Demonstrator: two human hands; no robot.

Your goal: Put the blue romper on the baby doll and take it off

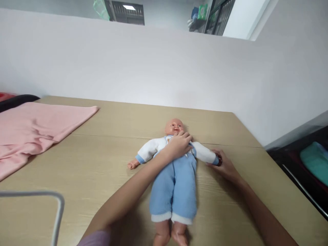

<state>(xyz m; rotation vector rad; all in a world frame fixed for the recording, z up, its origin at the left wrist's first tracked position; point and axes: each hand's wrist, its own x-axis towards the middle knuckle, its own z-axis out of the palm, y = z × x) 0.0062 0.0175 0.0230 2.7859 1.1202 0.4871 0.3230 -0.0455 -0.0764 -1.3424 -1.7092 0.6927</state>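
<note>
A baby doll [173, 177] in a white and blue outfit lies on its back on the table, head away from me and bare feet towards me. Across its upper chest rests my left hand [180, 145], fingers curled over the shoulder on the right side and touching the clothing there. My right hand [224, 165] is closed round the end of the doll's outstretched white sleeve [206, 152], at the blue cuff. The doll's hand on that side is mostly hidden by my fingers. Its other arm [147, 152] lies spread out to the left, untouched.
A pink cloth [33, 133] lies crumpled on the left of the wooden table [102, 164]. A grey metal bar [60, 208] bends up at the lower left. Along the far edge runs a white wall [153, 68]. Teal fabric [316, 160] sits beyond the right edge.
</note>
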